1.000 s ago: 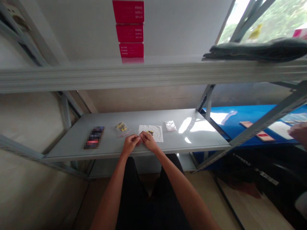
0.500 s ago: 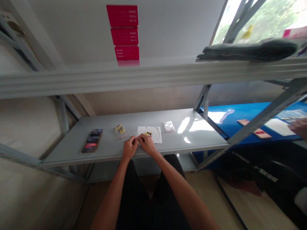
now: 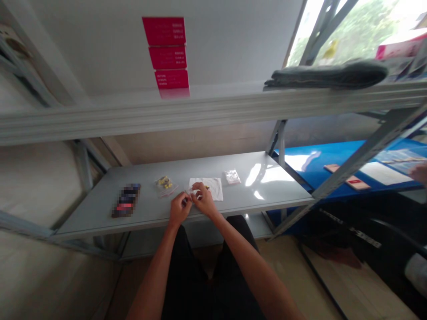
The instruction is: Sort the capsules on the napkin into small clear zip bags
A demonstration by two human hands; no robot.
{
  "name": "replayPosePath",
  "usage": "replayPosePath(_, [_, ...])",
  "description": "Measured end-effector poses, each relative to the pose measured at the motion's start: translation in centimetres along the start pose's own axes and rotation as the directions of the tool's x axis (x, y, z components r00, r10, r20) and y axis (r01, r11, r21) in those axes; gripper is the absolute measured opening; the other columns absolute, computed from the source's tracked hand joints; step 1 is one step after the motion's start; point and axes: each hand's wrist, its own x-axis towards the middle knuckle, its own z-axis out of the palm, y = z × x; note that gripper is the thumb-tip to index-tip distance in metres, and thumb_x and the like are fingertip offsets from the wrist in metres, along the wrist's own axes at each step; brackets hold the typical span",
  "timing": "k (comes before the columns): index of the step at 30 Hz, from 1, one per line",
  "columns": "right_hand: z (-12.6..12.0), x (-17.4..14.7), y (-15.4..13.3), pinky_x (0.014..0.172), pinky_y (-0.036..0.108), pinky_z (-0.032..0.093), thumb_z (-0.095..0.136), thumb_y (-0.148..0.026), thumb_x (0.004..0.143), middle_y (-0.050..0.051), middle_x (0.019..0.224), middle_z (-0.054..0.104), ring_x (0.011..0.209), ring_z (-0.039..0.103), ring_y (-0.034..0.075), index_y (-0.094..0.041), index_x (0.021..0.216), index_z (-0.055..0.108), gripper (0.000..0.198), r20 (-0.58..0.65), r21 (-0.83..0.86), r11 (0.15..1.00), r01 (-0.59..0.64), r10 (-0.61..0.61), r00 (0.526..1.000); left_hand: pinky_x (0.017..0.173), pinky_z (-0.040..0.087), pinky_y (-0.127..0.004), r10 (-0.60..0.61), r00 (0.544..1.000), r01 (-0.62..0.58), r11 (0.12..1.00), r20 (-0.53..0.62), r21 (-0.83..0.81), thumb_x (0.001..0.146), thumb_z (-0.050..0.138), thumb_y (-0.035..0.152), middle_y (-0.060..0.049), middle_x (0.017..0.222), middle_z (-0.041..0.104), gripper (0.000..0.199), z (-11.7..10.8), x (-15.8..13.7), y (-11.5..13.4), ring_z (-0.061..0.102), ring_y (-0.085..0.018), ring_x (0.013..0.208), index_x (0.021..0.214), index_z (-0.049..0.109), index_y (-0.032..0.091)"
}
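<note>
- The left hand (image 3: 180, 209) is at the near edge of the grey surface (image 3: 150, 211) in the head view, thumb and fingertips drawn together in a pinch on a small clear item (image 3: 188, 192); its exact form is too small to make out.
- The right hand (image 3: 203, 199) is just beside it, fingers curved and partly spread, fingertips at the same item; whether they are clamped on it I cannot tell.
- The small clear item sits between the two hands, in front of the left edge of a white cloth (image 3: 216, 190).
- The white cloth lies flat on the surface, with small yellow and dark pieces (image 3: 207, 188) on it, partly covered by the right hand.
- Left of the hands and farther back lies a clear bag of yellow pieces (image 3: 164, 182), with a reddish strip along its near edge.
- Right of the cloth, near it but apart, lies a clear packet (image 3: 232, 176).
- Well to the left is a dark, pixelated object (image 3: 126, 200) with a red patch.
- Above, the upper shelf (image 3: 207, 109) carries three stacked red boxes (image 3: 168, 55) and, farther right, a folded dark cloth (image 3: 327, 75).
- At far right, another person's hand (image 3: 419, 172) is over a blue surface (image 3: 310, 182), where a pinkish box (image 3: 347, 177) lies beside a white sheet (image 3: 387, 173).
</note>
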Motion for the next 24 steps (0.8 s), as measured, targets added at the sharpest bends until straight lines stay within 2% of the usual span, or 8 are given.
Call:
replayPosePath(3, [-0.2,0.1,0.4,0.049,0.021,0.049,0.054,-0.037,0.092,0.006,0.104,0.069,0.064,0.065,0.012,-0.022,0.107,0.055,0.021,0.021,0.159,0.986,-0.052,0.050,0.999,0.080,0.051,-0.031,0.026,0.998,-0.029,0.998,-0.050,-0.064,0.090,0.059,0.033,-0.005,0.096,0.066,0.013,0.0,0.3,-0.5,0.063,-0.020,0.093,0.089,0.064,0.021])
replayPosePath(5, [-0.3,0.2,0.5,0.044,0.021,0.047,0.054,-0.045,0.094,0.008,0.104,0.071,0.059,0.065,0.012,-0.022,0.107,0.053,0.026,0.022,0.264,0.961,-0.087,0.084,0.996,0.095,0.049,-0.036,-0.057,0.985,0.035,0.990,-0.165,-0.134,0.089,0.062,0.038,-0.009,0.120,0.065,0.025,-0.1,0.6,-1.3,0.060,-0.024,0.115,0.110,0.065,0.023])
replayPosePath(7, [-0.5,0.3,0.3,0.042,0.021,0.047,0.056,-0.051,0.093,0.009,0.105,0.072,0.056,0.065,0.012,-0.023,0.108,0.050,0.032,0.025,0.335,0.936,-0.107,0.104,0.994,0.103,0.047,-0.038,-0.192,0.963,0.145,0.961,-0.191,-0.236,0.090,0.063,0.045,-0.010,0.131,0.062,0.041,-0.1,1.1,-2.1,0.058,-0.025,0.125,0.125,0.059,0.025])
replayPosePath(10, [-1.0,0.8,-0.3,0.042,0.021,0.048,0.060,-0.053,0.090,0.009,0.107,0.074,0.055,0.064,0.012,-0.025,0.109,0.046,0.037,0.039,0.391,0.913,-0.119,0.112,0.993,0.102,0.048,-0.038,-0.305,0.951,0.267,0.895,-0.055,-0.356,0.089,0.063,0.054,-0.009,0.122,0.069,0.053,0.1,1.8,-2.6,0.064,-0.023,0.119,0.133,0.054,0.025])
replayPosePath(14, [-2.2,2.5,-0.6,0.042,0.021,0.048,0.060,-0.048,0.088,0.007,0.108,0.074,0.054,0.063,0.011,-0.026,0.110,0.047,0.034,0.038,0.364,0.924,-0.115,0.109,0.993,0.088,0.056,-0.036,-0.321,0.945,0.309,0.797,0.069,-0.519,0.085,0.070,0.052,-0.007,0.106,0.072,0.056,1.0,2.7,-2.1,0.071,-0.021,0.097,0.131,0.055,0.023])
replayPosePath(18, [-4.3,4.6,0.6,0.040,0.020,0.041,0.055,-0.042,0.090,0.004,0.097,0.073,0.046,0.056,0.007,-0.021,0.097,0.060,0.022,0.032,0.173,0.979,-0.106,0.102,0.994,0.066,0.058,-0.029,-0.394,0.919,0.294,0.709,-0.014,-0.641,0.079,0.077,0.045,-0.004,0.098,0.067,0.052,2.1,4.4,-2.3,0.071,-0.016,0.076,0.121,0.058,0.021])
replayPosePath(21, [-5.9,5.1,1.9,0.052,0.021,0.048,0.056,-0.036,0.087,0.004,0.088,0.073,0.056,0.060,0.010,-0.018,0.086,0.069,0.022,0.022,0.017,0.997,-0.072,0.072,0.997,0.063,0.058,-0.027,-0.402,0.912,0.262,0.726,-0.083,-0.636,0.074,0.081,0.042,-0.003,0.095,0.066,0.052,2.7,5.7,-3.2,0.069,-0.015,0.075,0.116,0.061,0.019])
replayPosePath(24, [-6.9,4.7,2.8,0.061,0.024,0.051,0.056,-0.033,0.085,0.007,0.089,0.076,0.070,0.067,0.015,-0.017,0.089,0.074,0.025,-0.013,-0.033,0.996,-0.079,0.079,0.997,0.061,0.058,-0.026,-0.378,0.919,0.242,0.765,-0.112,-0.597,0.071,0.082,0.043,-0.005,0.094,0.068,0.049,3.3,6.6,-4.1,0.068,-0.016,0.077,0.108,0.065,0.017])
